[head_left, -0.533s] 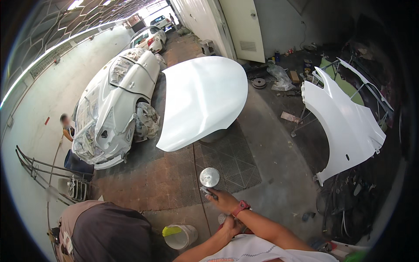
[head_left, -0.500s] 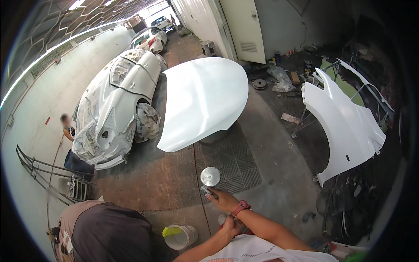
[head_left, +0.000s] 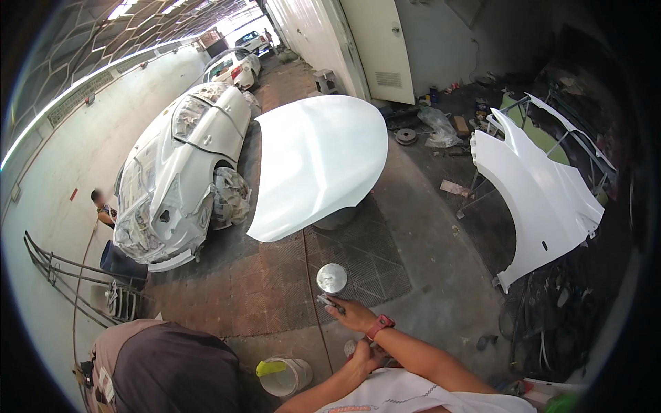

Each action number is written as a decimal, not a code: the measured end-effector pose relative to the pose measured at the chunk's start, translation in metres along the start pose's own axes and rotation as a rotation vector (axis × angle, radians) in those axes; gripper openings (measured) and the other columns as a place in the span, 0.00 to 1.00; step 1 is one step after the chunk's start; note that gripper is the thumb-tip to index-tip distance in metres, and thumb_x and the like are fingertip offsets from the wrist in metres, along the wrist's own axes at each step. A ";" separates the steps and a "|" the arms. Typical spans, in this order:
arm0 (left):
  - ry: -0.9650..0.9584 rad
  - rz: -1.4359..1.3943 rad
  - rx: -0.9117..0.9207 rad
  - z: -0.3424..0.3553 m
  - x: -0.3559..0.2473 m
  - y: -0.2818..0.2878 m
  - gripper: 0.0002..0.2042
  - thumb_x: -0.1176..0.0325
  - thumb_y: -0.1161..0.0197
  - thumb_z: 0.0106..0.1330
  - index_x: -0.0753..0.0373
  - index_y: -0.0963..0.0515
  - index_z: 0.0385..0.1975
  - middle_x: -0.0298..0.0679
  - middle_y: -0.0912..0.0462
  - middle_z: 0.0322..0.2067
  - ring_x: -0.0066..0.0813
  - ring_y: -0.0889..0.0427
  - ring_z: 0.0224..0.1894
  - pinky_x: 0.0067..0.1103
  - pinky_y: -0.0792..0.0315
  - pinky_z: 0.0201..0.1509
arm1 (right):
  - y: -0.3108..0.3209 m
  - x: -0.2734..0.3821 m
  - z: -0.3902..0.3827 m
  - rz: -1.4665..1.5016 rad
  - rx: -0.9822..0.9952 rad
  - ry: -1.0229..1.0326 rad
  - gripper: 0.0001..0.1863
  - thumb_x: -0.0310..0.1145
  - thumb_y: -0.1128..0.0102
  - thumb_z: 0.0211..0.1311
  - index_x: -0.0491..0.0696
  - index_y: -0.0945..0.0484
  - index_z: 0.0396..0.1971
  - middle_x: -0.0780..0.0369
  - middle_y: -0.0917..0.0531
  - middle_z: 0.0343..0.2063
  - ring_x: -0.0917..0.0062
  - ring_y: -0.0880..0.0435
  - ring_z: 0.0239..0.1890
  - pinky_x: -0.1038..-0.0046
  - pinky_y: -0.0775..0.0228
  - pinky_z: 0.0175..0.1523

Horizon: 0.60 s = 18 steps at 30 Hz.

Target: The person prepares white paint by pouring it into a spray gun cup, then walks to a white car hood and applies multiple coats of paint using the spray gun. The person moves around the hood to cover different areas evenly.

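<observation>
I record the right hand, fingers wrapped around a spray gun, near side of the white hood panel; left hand lower, finger state I cannot tell.

The view has tipped slightly, so the white hood panel and white fender appear a little farther left. Beside the masked car, the co-worker has shifted slightly, showing more torso.

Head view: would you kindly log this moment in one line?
Right hand: holds spray gun; Left hand: hold unclear; Ahead: white hood; Left: part-masked white car; Right: white fender
</observation>
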<state>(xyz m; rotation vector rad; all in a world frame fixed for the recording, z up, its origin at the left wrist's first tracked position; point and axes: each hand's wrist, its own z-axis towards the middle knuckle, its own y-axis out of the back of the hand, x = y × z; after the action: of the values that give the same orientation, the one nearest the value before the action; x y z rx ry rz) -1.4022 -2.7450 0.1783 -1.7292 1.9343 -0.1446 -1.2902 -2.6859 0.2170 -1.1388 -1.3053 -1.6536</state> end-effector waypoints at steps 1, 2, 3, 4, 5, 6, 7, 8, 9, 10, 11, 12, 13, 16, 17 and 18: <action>-0.001 -0.009 -0.007 0.000 0.000 0.001 0.26 0.50 0.63 0.87 0.62 0.33 0.71 0.50 0.26 0.65 0.46 0.25 0.66 0.44 0.31 0.74 | 0.001 0.001 -0.001 0.022 0.005 -0.025 0.36 0.63 0.53 0.82 0.52 0.27 0.75 0.43 0.13 0.54 0.45 0.14 0.59 0.54 0.23 0.64; 0.010 -0.030 -0.017 0.000 0.001 0.001 0.25 0.51 0.62 0.87 0.62 0.33 0.70 0.50 0.26 0.65 0.46 0.25 0.66 0.45 0.31 0.74 | 0.002 0.002 -0.001 0.033 0.017 -0.044 0.36 0.63 0.53 0.82 0.52 0.28 0.76 0.43 0.13 0.55 0.45 0.14 0.59 0.54 0.23 0.64; 0.004 -0.032 -0.043 0.000 0.001 0.002 0.25 0.51 0.61 0.87 0.62 0.32 0.70 0.51 0.26 0.65 0.47 0.25 0.66 0.45 0.31 0.74 | 0.003 0.003 -0.001 0.041 0.009 -0.038 0.36 0.63 0.53 0.82 0.53 0.28 0.76 0.43 0.13 0.55 0.45 0.14 0.60 0.53 0.24 0.65; 0.006 -0.047 -0.042 0.000 0.001 0.002 0.24 0.52 0.60 0.86 0.62 0.32 0.69 0.51 0.26 0.66 0.47 0.25 0.66 0.45 0.30 0.74 | 0.003 0.003 -0.001 0.046 0.007 -0.038 0.36 0.63 0.53 0.82 0.53 0.28 0.76 0.43 0.13 0.54 0.45 0.14 0.59 0.53 0.24 0.64; -0.006 -0.040 -0.056 0.000 0.002 0.003 0.24 0.52 0.59 0.86 0.62 0.31 0.69 0.51 0.26 0.66 0.47 0.24 0.66 0.44 0.29 0.73 | 0.002 0.003 -0.001 0.049 -0.016 -0.014 0.36 0.63 0.53 0.82 0.53 0.28 0.76 0.43 0.12 0.54 0.45 0.14 0.59 0.54 0.24 0.64; -0.015 -0.030 -0.073 0.000 0.003 0.004 0.23 0.53 0.58 0.86 0.62 0.31 0.68 0.51 0.26 0.67 0.47 0.24 0.66 0.44 0.28 0.73 | 0.002 0.003 -0.002 0.039 -0.055 0.011 0.36 0.63 0.53 0.82 0.53 0.28 0.76 0.43 0.12 0.53 0.45 0.14 0.58 0.54 0.24 0.64; -0.018 -0.085 -0.033 0.000 0.002 0.007 0.23 0.53 0.57 0.86 0.63 0.30 0.67 0.51 0.26 0.66 0.47 0.23 0.66 0.44 0.27 0.73 | 0.001 0.003 -0.002 0.040 -0.036 0.004 0.36 0.63 0.53 0.82 0.53 0.28 0.76 0.43 0.12 0.53 0.45 0.13 0.57 0.54 0.24 0.63; -0.008 -0.132 0.007 0.002 0.001 0.008 0.22 0.54 0.57 0.86 0.63 0.30 0.67 0.51 0.25 0.66 0.47 0.23 0.66 0.43 0.27 0.73 | 0.000 0.002 -0.001 0.026 -0.041 -0.010 0.36 0.63 0.52 0.82 0.54 0.28 0.76 0.43 0.12 0.52 0.45 0.13 0.57 0.54 0.23 0.63; 0.016 -0.172 0.043 0.004 0.002 0.011 0.22 0.55 0.56 0.86 0.63 0.30 0.66 0.51 0.25 0.66 0.47 0.22 0.66 0.43 0.26 0.73 | 0.000 0.000 -0.003 -0.006 -0.053 -0.042 0.36 0.64 0.52 0.82 0.54 0.27 0.76 0.43 0.11 0.51 0.44 0.13 0.56 0.54 0.23 0.62; 0.017 -0.184 0.049 0.005 0.003 0.013 0.22 0.55 0.56 0.86 0.63 0.29 0.66 0.50 0.24 0.65 0.47 0.21 0.66 0.44 0.25 0.72 | -0.001 -0.001 -0.004 0.005 -0.044 -0.045 0.37 0.64 0.53 0.81 0.54 0.27 0.75 0.43 0.11 0.49 0.45 0.12 0.54 0.54 0.23 0.61; 0.020 -0.197 0.053 0.008 0.002 0.014 0.22 0.55 0.57 0.86 0.64 0.29 0.66 0.50 0.22 0.65 0.47 0.21 0.66 0.44 0.25 0.72 | -0.001 -0.002 -0.004 -0.002 -0.035 -0.056 0.37 0.65 0.53 0.81 0.54 0.26 0.75 0.43 0.11 0.47 0.45 0.12 0.52 0.54 0.22 0.60; 0.020 -0.194 0.028 0.008 0.003 0.016 0.22 0.55 0.57 0.86 0.64 0.28 0.66 0.50 0.21 0.64 0.48 0.20 0.66 0.45 0.24 0.72 | -0.002 -0.003 -0.006 -0.010 -0.026 -0.067 0.37 0.66 0.53 0.81 0.54 0.25 0.74 0.43 0.10 0.45 0.45 0.11 0.50 0.54 0.22 0.59; 0.030 -0.196 0.077 0.008 0.005 0.017 0.22 0.56 0.57 0.85 0.64 0.27 0.65 0.49 0.20 0.63 0.48 0.19 0.65 0.46 0.24 0.72 | -0.001 -0.004 -0.008 -0.005 -0.012 -0.098 0.38 0.67 0.53 0.80 0.54 0.24 0.74 0.43 0.11 0.43 0.45 0.11 0.48 0.53 0.22 0.57; 0.035 -0.188 0.115 0.004 0.006 0.013 0.22 0.56 0.59 0.85 0.63 0.25 0.64 0.49 0.18 0.62 0.49 0.17 0.64 0.47 0.23 0.72 | -0.003 -0.005 -0.011 0.000 0.026 -0.144 0.39 0.69 0.54 0.79 0.54 0.23 0.73 0.43 0.11 0.37 0.46 0.11 0.42 0.52 0.21 0.54; 0.037 -0.193 0.104 0.001 0.005 0.010 0.23 0.56 0.59 0.84 0.63 0.25 0.64 0.49 0.17 0.61 0.49 0.17 0.63 0.47 0.23 0.72 | -0.004 -0.004 -0.011 0.003 0.026 -0.143 0.40 0.70 0.54 0.79 0.54 0.23 0.73 0.43 0.12 0.35 0.47 0.11 0.41 0.52 0.21 0.53; 0.034 -0.203 0.094 -0.002 0.005 0.007 0.23 0.56 0.60 0.84 0.63 0.24 0.64 0.49 0.17 0.61 0.50 0.16 0.63 0.47 0.22 0.71 | -0.005 -0.005 -0.011 0.007 0.038 -0.138 0.40 0.70 0.55 0.79 0.54 0.22 0.73 0.43 0.12 0.34 0.47 0.11 0.40 0.51 0.21 0.53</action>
<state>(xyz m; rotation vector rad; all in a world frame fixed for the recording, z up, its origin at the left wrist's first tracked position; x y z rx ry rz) -1.4093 -2.7487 0.1754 -1.8676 1.7431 -0.3351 -1.2954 -2.6951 0.2101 -1.2515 -1.4107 -1.5615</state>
